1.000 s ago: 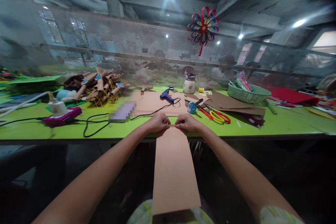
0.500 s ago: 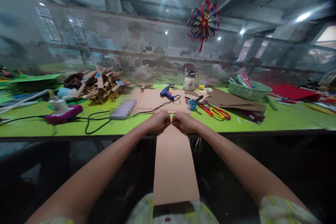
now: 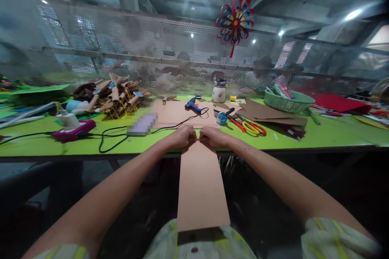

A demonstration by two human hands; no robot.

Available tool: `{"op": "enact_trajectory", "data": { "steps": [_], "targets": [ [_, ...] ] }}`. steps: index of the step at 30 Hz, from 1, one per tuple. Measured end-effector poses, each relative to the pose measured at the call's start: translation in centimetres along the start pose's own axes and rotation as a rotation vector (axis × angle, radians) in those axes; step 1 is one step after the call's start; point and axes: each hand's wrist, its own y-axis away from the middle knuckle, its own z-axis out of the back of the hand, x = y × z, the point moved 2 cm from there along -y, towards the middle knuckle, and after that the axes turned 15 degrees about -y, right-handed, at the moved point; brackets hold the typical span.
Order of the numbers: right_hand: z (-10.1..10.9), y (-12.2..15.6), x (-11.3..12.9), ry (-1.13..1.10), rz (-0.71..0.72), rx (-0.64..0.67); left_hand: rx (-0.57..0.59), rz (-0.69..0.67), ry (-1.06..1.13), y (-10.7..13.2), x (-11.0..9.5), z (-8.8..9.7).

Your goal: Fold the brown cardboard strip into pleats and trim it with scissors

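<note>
A long tan sheet of card paper [image 3: 203,190] hangs over the table's front edge toward my lap. Its far end is pinched between the fingers of my left hand [image 3: 184,136] and my right hand [image 3: 212,136], which sit close together with a small gap. Both hands are closed, knuckles up, at the edge of the green table [image 3: 146,145]. Just beyond them lies a stack of similar tan sheets [image 3: 170,115], with a blue glue gun [image 3: 193,105] and its black cord on top. My fingertips are partly hidden by the hands themselves.
Right of my hands are a blue jar [image 3: 222,119], scissors [image 3: 251,127], brown sheets [image 3: 267,112] and a green basket [image 3: 288,102]. To the left lie a blurred flat object [image 3: 142,124], a purple power strip [image 3: 74,130] with cords and a pile of paper rolls [image 3: 121,97]. A white bottle [image 3: 219,92] stands behind.
My hands stay pinched on the far end of the sheet, nearly in the same place. The view has shifted slightly, and the sheet's near end sits a little higher in it.
</note>
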Motion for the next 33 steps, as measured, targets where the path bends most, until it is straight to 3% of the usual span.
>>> {"op": "enact_trajectory", "data": {
  "steps": [11,17,22,33],
  "targets": [
    [0.9,1.7,-1.4,0.005,-0.013,0.011,0.023,-0.105,0.055,1.3,0.5,0.5],
    [1.4,1.8,-0.9,-0.004,-0.013,0.028,0.077,-0.053,0.071,2.4,0.1,1.8],
    [1.6,2.1,0.0,0.029,-0.006,0.059,0.016,-0.056,0.066,2.9,-0.1,1.9],
    [0.8,3.7,1.8,0.351,0.123,0.048,-0.083,-0.153,-0.115,3.6,0.6,0.3]
  ]
}}
